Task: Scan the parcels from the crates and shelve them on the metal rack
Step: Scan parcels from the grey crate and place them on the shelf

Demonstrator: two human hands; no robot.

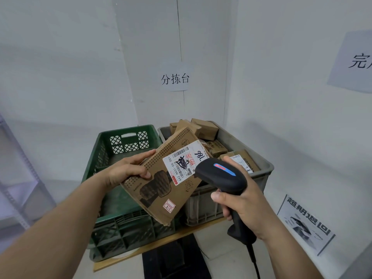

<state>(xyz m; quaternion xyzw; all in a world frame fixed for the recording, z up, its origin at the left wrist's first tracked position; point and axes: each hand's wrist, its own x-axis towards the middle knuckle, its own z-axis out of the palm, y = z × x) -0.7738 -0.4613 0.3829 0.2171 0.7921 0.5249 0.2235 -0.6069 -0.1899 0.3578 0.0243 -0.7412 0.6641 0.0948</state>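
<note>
**Parcel held up to the scanner over the two crates**

The left hand (127, 171) grips a flat cardboard parcel (159, 190) by its left edge. The thumb lies on the printed top face and the fingers are curled round the side and underneath. The parcel is lifted clear of the crates and tilted, with its far end higher than its near corner. A white shipping label (184, 164) with a barcode and handwritten marks faces up.

The right hand (246, 205) is wrapped round the handle of a black scanner (222, 176), fingers closed on the grip. The scanner's head sits just beside the right edge of the label and points at it. A red and blue light strip shows on top of the head. A black cable (254, 258) runs down from the base of the handle.

Below the parcel stands a green crate (128, 141) with lattice walls. Touching it on the right is a grey crate (268, 167) holding a heap of cardboard boxes (207, 127), some of them with white labels. Both crates rest on a wooden board (161, 245).

At the far left edge, part of a metal rack (19, 174) can be seen, well apart from the crates. A paper sign (175, 79) with black characters hangs on the wall behind the crates. A second sheet (355, 61) hangs high on the right wall, and a printed poster (304, 223) hangs lower down on it.
</note>
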